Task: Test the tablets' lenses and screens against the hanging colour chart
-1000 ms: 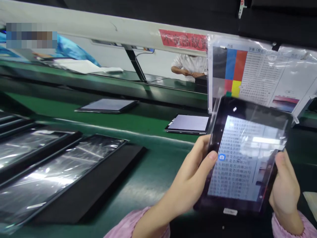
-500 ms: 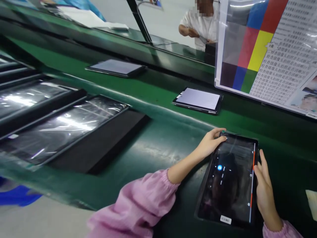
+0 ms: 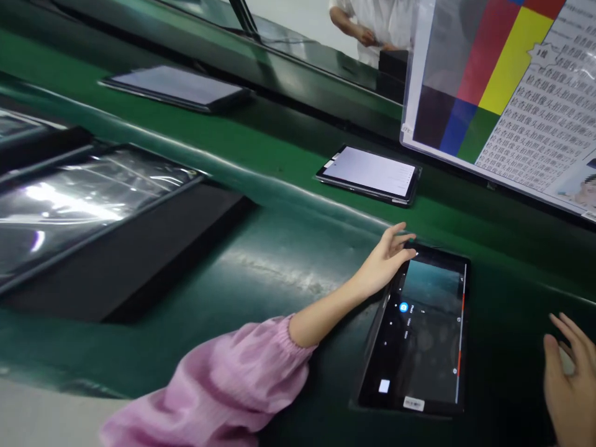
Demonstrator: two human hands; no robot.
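A black tablet (image 3: 421, 335) lies flat on the dark green bench with its screen lit and a camera app showing. My left hand (image 3: 384, 257) rests at its upper left corner, fingers stretched out over the edge. My right hand (image 3: 570, 379) hovers at the lower right, away from the tablet, fingers apart and holding nothing. A pink sleeve (image 3: 218, 391) covers my left forearm.
Two more lit tablets (image 3: 370, 174) (image 3: 174, 87) lie on the green conveyor belt (image 3: 261, 143). Black trays with glossy wrapped panels (image 3: 93, 198) fill the left. A colour and text test chart (image 3: 507, 87) stands at upper right. A person in white (image 3: 372, 25) stands behind.
The tablet was held up towards the chart, then laid flat on the bench. My right hand has let go and moved off to the right; my left stays at the corner.
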